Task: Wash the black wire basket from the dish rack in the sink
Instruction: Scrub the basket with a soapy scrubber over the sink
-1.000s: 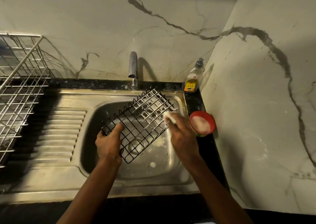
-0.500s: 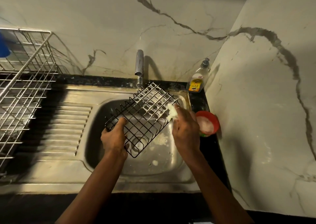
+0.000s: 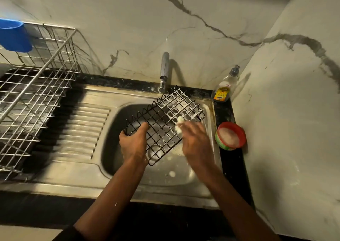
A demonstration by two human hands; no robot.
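Observation:
The black wire basket [image 3: 165,119] is tilted over the steel sink [image 3: 184,174], its far end white with foam. My left hand [image 3: 133,141] grips its near left corner, thumb over the rim wire. My right hand [image 3: 196,143] is blurred and holds a soapy white scrubber [image 3: 179,125] against the basket's right side. The silver dish rack [image 3: 35,101] stands on the left over the drainboard.
The tap [image 3: 164,71] rises behind the sink. A dish soap bottle [image 3: 223,90] stands in the back right corner, and a red-rimmed tub of soap paste [image 3: 230,136] sits on the black counter right of the sink. A blue cup [image 3: 13,34] hangs on the rack.
My right hand with the scrubber has slid down along the basket's right side, toward me. The view has shifted right and down, so the rack and blue cup show more.

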